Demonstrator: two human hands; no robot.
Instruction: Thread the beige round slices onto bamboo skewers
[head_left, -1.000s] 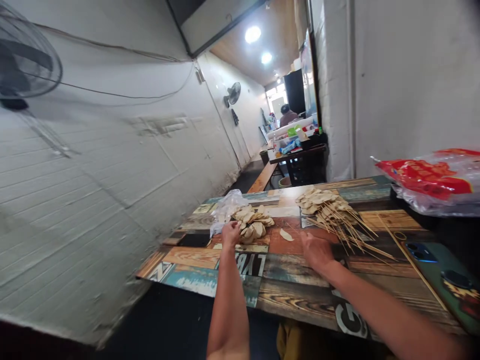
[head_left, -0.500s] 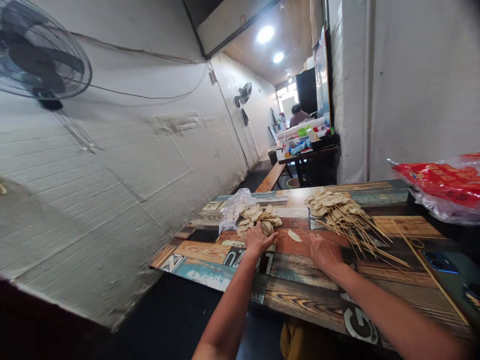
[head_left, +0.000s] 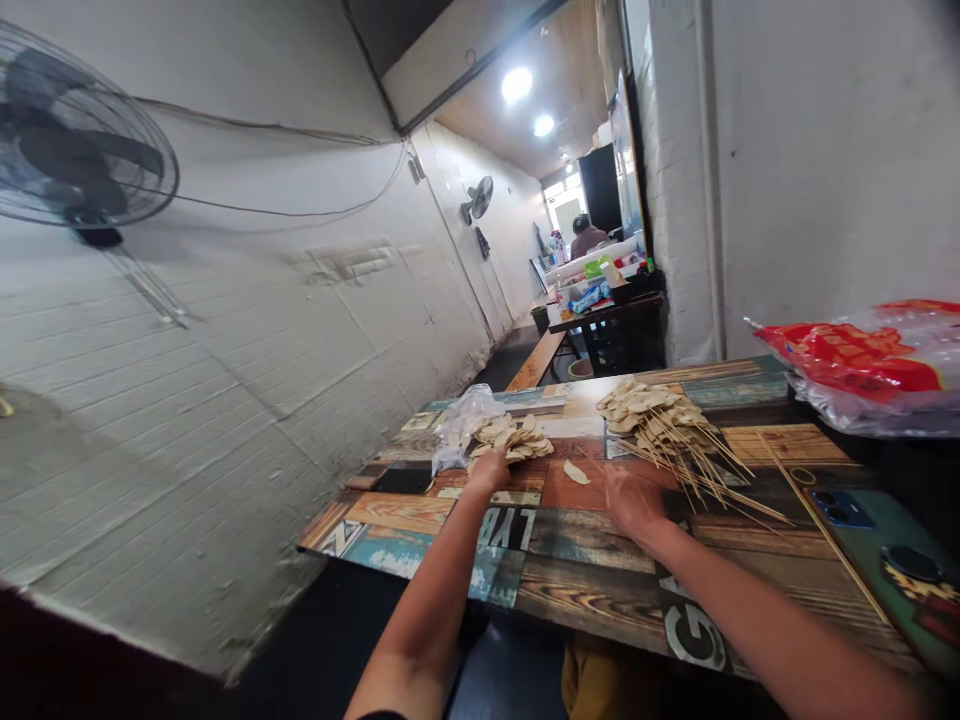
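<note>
My left hand (head_left: 490, 472) reaches into the near side of a loose pile of flat beige slices (head_left: 517, 438); its fingers are mostly hidden among them. My right hand (head_left: 634, 497) is closed above the table, with what looks like a thin wooden skewer (head_left: 592, 457) pointing from its fingers toward the left. One single slice (head_left: 576, 473) lies on the table between my hands. Right of it, a heap of skewered slices (head_left: 656, 410) has its bare sticks (head_left: 709, 465) fanned toward me. A crumpled clear plastic bag (head_left: 466, 420) touches the loose pile.
The patterned wood table (head_left: 592, 590) meets the wall on the left. A phone (head_left: 870, 540), a rubber band (head_left: 803, 476) and a long stick (head_left: 817, 520) lie at right, near red plastic packaging (head_left: 862, 355). A person (head_left: 587, 238) sits far behind, beyond another table (head_left: 607, 315).
My left hand has moved further into the loose pile, and its thumb, spread before, is now hidden. My right hand stays closed beside the single slice. The view has shifted slightly.
</note>
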